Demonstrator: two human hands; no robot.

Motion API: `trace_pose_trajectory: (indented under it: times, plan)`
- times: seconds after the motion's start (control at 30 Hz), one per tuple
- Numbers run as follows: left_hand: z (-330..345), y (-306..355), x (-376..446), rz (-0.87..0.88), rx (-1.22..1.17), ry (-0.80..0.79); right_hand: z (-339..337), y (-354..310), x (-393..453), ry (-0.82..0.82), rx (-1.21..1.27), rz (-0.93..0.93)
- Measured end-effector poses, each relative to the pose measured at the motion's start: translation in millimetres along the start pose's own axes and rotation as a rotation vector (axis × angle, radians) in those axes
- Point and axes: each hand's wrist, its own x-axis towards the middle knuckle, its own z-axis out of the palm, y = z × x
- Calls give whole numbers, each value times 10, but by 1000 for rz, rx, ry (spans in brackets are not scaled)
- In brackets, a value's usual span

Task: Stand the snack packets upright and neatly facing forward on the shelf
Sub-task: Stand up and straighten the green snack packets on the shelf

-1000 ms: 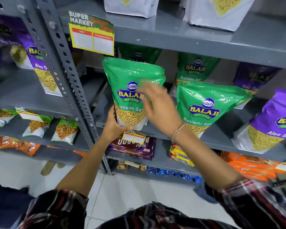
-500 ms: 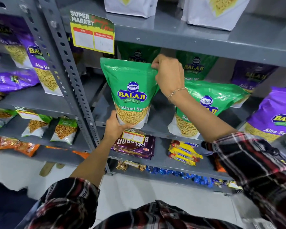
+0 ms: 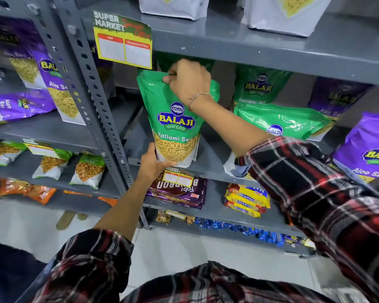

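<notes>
The green Ratlami Sev packet (image 3: 176, 119) stands upright at the front edge of the grey shelf (image 3: 208, 165), near its left end beside the perforated upright post (image 3: 101, 110), printed face forward. The right hand (image 3: 187, 80) pinches its top seal, fingers curled over the upper edge; the left hand (image 3: 154, 162) is pressed around its bottom left corner, just above a small price tag (image 3: 178, 177) clipped to the shelf lip. Behind it another green packet (image 3: 260, 86) stands at the back, and a third green packet (image 3: 282, 121) lies tipped over to the right, partly hidden by the plaid sleeve (image 3: 304, 182). A purple Aloo Sev packet (image 3: 368, 147) leans at the shelf's right end. A yellow supermarket sign (image 3: 124, 43) hangs from the shelf above, just over the held packet's top left corner.
</notes>
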Motion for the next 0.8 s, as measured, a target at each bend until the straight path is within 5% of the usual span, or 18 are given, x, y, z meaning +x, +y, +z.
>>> trace_pose_trajectory:
  times: [0.17, 0.33, 0.5, 0.7, 0.8]
  plan:
    - [-12, 49, -77, 43, -104, -37, -121, 98, -290, -5, -77, -166]
    - [334, 192, -545, 132, 75, 357, -509, 765, -997, 131, -149, -209]
    - [1089, 784, -761, 557, -2, -77, -988, 1395, -1047, -32, -236, 5]
    - [1540, 1058, -468, 153, -112, -461, -1032, 1569, -1003, -141, -184, 75]
    - [1636, 1027, -401, 117, -85, -445, -985, 1590, -976, -102, -196, 47]
